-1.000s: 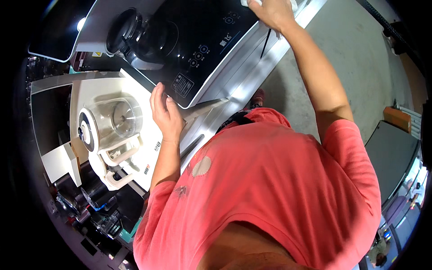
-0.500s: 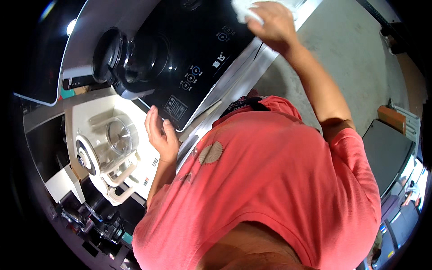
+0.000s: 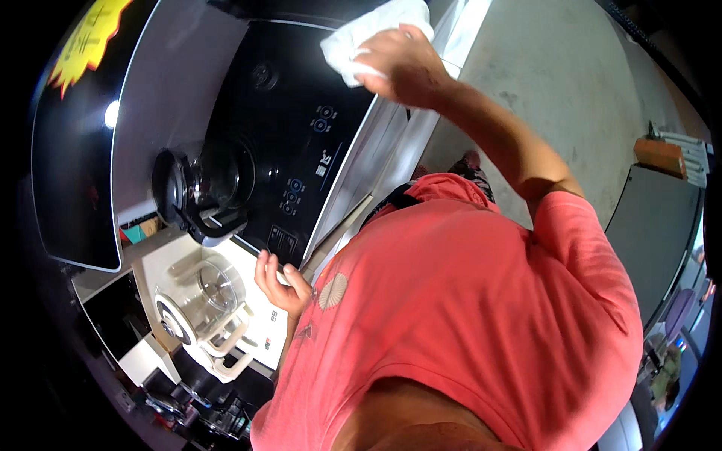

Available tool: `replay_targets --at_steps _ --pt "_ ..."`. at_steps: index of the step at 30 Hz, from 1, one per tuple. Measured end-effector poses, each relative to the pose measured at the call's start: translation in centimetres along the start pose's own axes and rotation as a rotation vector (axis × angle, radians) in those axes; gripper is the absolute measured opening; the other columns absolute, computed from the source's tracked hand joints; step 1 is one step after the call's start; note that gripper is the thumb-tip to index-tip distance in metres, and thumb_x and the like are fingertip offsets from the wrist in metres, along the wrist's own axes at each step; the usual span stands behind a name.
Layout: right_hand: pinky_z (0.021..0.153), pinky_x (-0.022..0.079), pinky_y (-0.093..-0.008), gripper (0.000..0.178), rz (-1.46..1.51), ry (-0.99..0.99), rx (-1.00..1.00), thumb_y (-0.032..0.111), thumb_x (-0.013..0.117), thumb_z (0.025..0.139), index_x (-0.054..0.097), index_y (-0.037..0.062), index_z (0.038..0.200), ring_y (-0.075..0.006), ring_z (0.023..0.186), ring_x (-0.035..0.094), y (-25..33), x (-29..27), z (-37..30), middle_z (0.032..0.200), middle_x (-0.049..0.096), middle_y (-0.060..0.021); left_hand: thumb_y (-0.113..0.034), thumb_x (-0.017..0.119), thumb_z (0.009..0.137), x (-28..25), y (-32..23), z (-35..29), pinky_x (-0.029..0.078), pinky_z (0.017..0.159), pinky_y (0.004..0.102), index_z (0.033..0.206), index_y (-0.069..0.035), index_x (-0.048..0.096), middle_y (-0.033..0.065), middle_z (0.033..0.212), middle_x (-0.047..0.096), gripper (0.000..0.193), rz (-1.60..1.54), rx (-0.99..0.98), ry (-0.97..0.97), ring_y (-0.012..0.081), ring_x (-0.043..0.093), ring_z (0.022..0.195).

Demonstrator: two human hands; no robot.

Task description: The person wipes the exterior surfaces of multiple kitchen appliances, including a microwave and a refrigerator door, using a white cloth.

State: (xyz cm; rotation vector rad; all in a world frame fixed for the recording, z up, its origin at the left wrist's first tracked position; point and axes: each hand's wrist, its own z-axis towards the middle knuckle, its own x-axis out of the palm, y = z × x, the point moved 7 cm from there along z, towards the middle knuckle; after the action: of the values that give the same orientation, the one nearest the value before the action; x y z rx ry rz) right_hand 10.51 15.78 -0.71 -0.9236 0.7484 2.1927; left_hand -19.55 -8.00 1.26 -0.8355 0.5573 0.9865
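Your right hand (image 3: pixel 406 66) gripped a white cloth (image 3: pixel 365 34); your left hand (image 3: pixel 282 286), well apart, hung loosely uncurled; the glossy cooktop (image 3: pixel 282 98) between them probably wanted flat, even pressure.

Glossy black panel (image 3: pixel 297 71) carries glass pot with black handle (image 3: pixel 207 177); white cloth (image 3: pixel 376 30) over its upper right corner, contact unclear; white surface (image 3: pixel 263 325) beside it carries clear jug with cream handle (image 3: pixel 218 284); grey floor (image 3: pixel 556 83) at right.

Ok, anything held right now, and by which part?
The right hand holds a crumpled white cloth by its near side; the open left hand holds nothing.
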Motion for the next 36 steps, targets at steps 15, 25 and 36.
replay_targets --at_steps 15,25,36 --pt "0.075 0.046 -0.0488 0.029 0.084 -0.320 0.618 0.029 0.052 0.086 0.068 0.0051 0.082 -0.0390 0.085 0.058 -21.5 -5.4 1.4 0.087 0.063 -0.0197 -0.007 0.058 0.086 19.6 -16.7 18.4 0.041 0.097 0.0372 0.113 -0.003 0.060 0.0168 0.120 0.058 0.028 -0.321 0.278 0.327 0.0307 0.054 0.114" --pt "0.092 0.040 -0.0434 0.035 0.526 -0.758 0.994 0.026 0.056 0.086 0.057 0.0061 0.115 -0.0349 0.107 0.052 -19.6 1.8 -6.4 0.114 0.056 -0.0171 -0.030 0.048 0.092 34.7 -20.0 29.2 0.026 0.109 0.0400 0.133 0.000 0.042 0.0200 0.139 0.040 0.052 -0.192 0.484 0.493 0.0341 0.035 0.131" --pt "0.103 0.031 -0.0437 0.045 0.653 -0.671 1.103 0.019 0.052 0.088 0.040 -0.0023 0.126 -0.0412 0.123 0.036 -22.2 8.6 -10.4 0.128 0.039 -0.0270 -0.039 0.050 0.092 35.5 -22.5 29.0 0.028 0.107 0.0435 0.127 -0.004 0.052 0.0187 0.137 0.043 0.050 -0.057 0.559 0.563 0.0375 0.036 0.129"
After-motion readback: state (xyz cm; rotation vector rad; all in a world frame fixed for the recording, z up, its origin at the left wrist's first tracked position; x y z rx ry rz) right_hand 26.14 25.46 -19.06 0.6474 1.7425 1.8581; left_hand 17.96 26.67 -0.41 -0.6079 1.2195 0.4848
